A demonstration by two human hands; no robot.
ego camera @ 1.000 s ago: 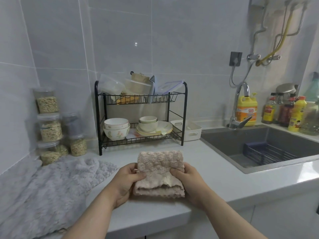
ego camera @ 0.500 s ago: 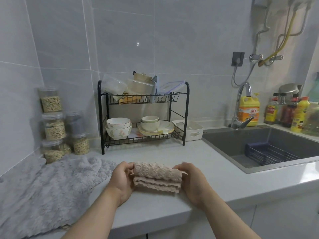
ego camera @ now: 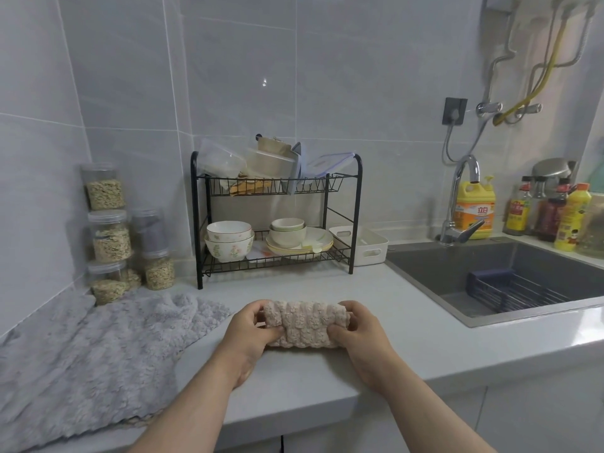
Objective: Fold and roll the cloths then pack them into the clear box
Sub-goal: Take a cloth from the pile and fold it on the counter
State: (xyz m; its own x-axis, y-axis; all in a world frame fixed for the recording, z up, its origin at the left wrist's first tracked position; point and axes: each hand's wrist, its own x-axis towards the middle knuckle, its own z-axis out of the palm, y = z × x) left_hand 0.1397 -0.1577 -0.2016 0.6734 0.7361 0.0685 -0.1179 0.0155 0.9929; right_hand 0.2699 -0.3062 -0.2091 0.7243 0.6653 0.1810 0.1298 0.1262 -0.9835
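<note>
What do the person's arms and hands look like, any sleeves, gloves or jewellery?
The left forearm and right forearm are bare down to the picture's bottom edge; no sleeve shows. The left hand and right hand wear no gloves. No watch, bracelet or ring is visible on the sides facing the camera.

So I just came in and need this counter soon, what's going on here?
A person holds a beige cloth, rolled into a bundle, on the counter, the left hand and right hand each gripping one end. A grey cloth lies spread out and unrolled on the counter to the left. Neither cloth is packed in a box yet.
</note>
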